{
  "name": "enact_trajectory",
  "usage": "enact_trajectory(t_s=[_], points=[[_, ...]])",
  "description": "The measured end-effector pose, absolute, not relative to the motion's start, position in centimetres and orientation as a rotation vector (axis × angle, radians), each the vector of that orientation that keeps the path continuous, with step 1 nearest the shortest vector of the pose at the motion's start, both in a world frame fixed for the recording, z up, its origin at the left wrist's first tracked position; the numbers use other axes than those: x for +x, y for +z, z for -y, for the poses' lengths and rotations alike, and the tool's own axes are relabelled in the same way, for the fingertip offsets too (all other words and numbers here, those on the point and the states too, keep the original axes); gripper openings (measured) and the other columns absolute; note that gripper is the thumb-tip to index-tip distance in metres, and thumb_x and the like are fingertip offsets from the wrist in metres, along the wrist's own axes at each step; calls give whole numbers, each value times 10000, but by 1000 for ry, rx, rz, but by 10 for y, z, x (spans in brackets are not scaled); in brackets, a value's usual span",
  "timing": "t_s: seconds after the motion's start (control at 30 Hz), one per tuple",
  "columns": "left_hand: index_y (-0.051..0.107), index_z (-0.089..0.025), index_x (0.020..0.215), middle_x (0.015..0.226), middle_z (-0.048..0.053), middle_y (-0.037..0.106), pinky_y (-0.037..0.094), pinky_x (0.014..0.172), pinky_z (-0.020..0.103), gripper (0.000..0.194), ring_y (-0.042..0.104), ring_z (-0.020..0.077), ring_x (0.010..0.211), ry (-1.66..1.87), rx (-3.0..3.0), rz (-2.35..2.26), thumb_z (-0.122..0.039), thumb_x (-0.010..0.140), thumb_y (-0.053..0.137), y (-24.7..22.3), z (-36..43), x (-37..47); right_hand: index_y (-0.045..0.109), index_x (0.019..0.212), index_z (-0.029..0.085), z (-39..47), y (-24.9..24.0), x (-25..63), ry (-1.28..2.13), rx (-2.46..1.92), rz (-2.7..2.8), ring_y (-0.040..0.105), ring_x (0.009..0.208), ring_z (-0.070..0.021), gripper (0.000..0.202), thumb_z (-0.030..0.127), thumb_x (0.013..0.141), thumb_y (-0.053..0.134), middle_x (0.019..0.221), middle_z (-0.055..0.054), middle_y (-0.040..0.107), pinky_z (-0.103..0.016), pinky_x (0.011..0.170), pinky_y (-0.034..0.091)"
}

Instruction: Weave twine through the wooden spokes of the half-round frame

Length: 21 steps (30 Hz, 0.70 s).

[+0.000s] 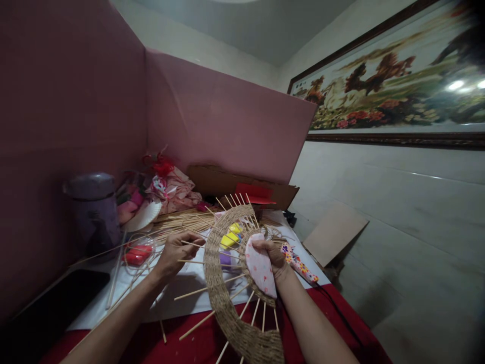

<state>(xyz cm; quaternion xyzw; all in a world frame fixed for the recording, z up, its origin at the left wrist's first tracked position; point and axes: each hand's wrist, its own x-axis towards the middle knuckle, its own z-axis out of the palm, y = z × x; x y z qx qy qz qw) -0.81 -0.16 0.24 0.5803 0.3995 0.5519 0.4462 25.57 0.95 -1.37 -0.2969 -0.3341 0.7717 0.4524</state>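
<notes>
A fan-shaped woven piece [216, 273] stands over the table, with a wide arc of brown twine woven across thin wooden sticks [191, 293] that spread outward. At its centre sits a half-round pad of white cloth with pinkish-red spots [259, 265]. My right hand [273, 255] grips the piece there, thumb on the cloth and the other fingers hidden behind. At the left edge of the arc, my left hand [181, 254] is closed, its fingertips pinching one stick's outer end. A second, narrower woven band [244, 253] borders the cloth.
A flower-patterned tool [299, 263] with a black cord lies at right. Behind are loose sticks [178, 221], yellow packs [230, 238] and a red lump in clear packaging [138, 253]. At left stand a purple thermos [94, 217] and a dark flat slab [64, 298]. Cardboard [212, 178] leans behind.
</notes>
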Motion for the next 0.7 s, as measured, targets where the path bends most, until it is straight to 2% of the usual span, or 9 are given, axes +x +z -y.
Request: enact_trajectory(t_s=[0.13, 0.33, 0.47, 0.7], points=[[654, -112, 663, 448, -37, 486, 310, 424, 200, 236, 396, 67, 426, 1394, 1477, -984, -346, 639, 683, 1, 3, -5, 605, 689, 101, -8, -13, 254, 1918, -732, 827, 662, 539, -179, 83, 140, 681, 531, 610, -84, 694, -250, 526, 527], [670, -127, 671, 544, -1, 569, 358, 438, 206, 212, 450, 80, 464, 1442, 1477, -972, -326, 602, 694, 1, 1, -8, 608, 693, 109, -8, -13, 256, 1863, -743, 828, 659, 531, -168, 73, 141, 685, 542, 588, -65, 688, -261, 584, 536], [660, -124, 670, 508, -8, 539, 358, 423, 209, 251, 454, 87, 449, 1421, 1505, -970, -370, 627, 686, -3, -3, -12, 607, 687, 119, -7, -13, 255, 1826, -753, 826, 668, 559, -189, 64, 168, 681, 566, 571, -60, 681, -309, 649, 542], [624, -131, 639, 462, -38, 486, 338, 429, 202, 257, 418, 78, 427, 1357, 1534, -1011, -385, 659, 656, -7, -5, -10, 630, 771, 125, -3, -7, 248, 1809, -727, 848, 674, 647, -229, 190, 291, 689, 585, 631, -83, 691, -363, 675, 536]])
